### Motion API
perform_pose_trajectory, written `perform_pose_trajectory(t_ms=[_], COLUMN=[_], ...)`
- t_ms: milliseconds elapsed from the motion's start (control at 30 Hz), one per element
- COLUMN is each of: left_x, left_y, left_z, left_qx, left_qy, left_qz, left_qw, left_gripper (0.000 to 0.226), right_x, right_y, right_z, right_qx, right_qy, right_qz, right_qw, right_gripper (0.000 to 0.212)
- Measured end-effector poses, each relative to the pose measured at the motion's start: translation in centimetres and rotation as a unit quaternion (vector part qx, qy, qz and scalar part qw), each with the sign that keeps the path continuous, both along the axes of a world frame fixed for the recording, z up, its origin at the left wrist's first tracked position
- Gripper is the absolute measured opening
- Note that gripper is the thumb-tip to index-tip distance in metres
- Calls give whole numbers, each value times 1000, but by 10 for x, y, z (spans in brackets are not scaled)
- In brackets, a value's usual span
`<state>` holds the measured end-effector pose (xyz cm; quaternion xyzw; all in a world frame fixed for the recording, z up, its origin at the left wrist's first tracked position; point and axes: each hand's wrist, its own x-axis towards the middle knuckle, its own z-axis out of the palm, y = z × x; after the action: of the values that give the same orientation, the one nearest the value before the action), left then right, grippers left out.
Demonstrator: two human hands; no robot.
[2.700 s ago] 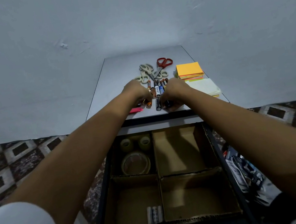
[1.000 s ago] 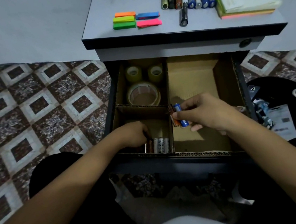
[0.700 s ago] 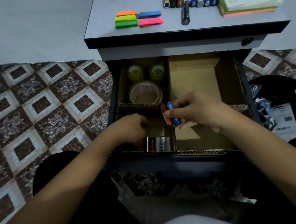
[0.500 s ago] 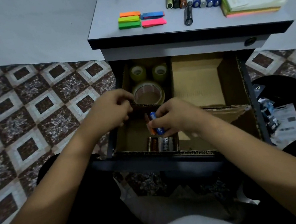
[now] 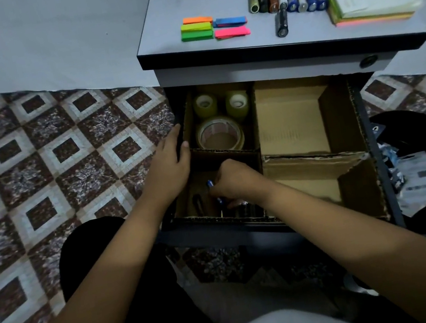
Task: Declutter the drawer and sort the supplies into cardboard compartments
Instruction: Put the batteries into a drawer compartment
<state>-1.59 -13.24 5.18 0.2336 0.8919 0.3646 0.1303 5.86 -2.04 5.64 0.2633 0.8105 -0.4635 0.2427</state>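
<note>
Putting the blue battery [image 5: 211, 185] down softly works best. The right hand [image 5: 237, 182] pinches it, low in the drawer [image 5: 364, 120], in its 7 o'clock box. Lay it flat beside the other batteries [image 5: 242, 206]. The left hand [image 5: 170, 162] rests flat on the cardboard wall [image 5: 187, 126] at 9 o'clock, steadying it.

1. The left hand [image 5: 170, 162] lies palm down, its fingers fairly straight and pointing away from the body, the thumb spread to the right.
2. The right hand [image 5: 234, 183] sits just beside it, knuckles up, fingers curled downward and pinching a blue battery [image 5: 210, 183].
3. Both forearms are bare and reach forward, converging toward the hands.
</note>
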Motion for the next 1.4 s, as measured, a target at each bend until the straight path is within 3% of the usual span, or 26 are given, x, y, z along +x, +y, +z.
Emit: perform_pose_trajectory(t_ms=[133, 233, 433, 700, 800, 933, 1100, 1200, 1267, 1400], left_x=[0, 1, 1, -2, -2, -2, -2, -2, -2, -2], left_y=[0, 0, 1, 0, 0, 0, 0, 0, 0, 0], left_z=[-1, -2, -3, -7, -8, -7, -8, -8, -8, -7], left_qx=[4, 7, 16, 20, 19, 21, 27, 30, 31, 32], left_qy=[2, 4, 7, 13, 16, 19, 16, 15, 18, 20], left_qz=[6, 12, 20, 14, 16, 19, 16, 18, 22, 23], left_qw=[1000, 1000, 1000, 1000, 1000, 999, 999, 999, 999, 999], left_gripper=[49, 48, 48, 48, 48, 48, 48, 47, 47, 47], right_x=[-3, -3, -3, -4, -5, -4, -10, -14, -14, -11], right_y=[1, 0, 0, 5, 5, 0, 6, 12, 13, 4], right_z=[-2, -5, -15, -17, -20, -15, -14, -16, -15, -17], right_qx=[58, 66, 123, 166, 160, 94, 123, 134, 107, 122], right_qy=[21, 35, 65, 60, 78, 114, 116, 112, 130, 101], right_qz=[42, 76, 139, 246, 259, 337, 388, 375, 355, 419], right_qw=[997, 994, 980, 953, 949, 930, 906, 911, 920, 894], right_gripper=[22, 8, 22, 19, 24, 48, 48, 40, 45, 54])
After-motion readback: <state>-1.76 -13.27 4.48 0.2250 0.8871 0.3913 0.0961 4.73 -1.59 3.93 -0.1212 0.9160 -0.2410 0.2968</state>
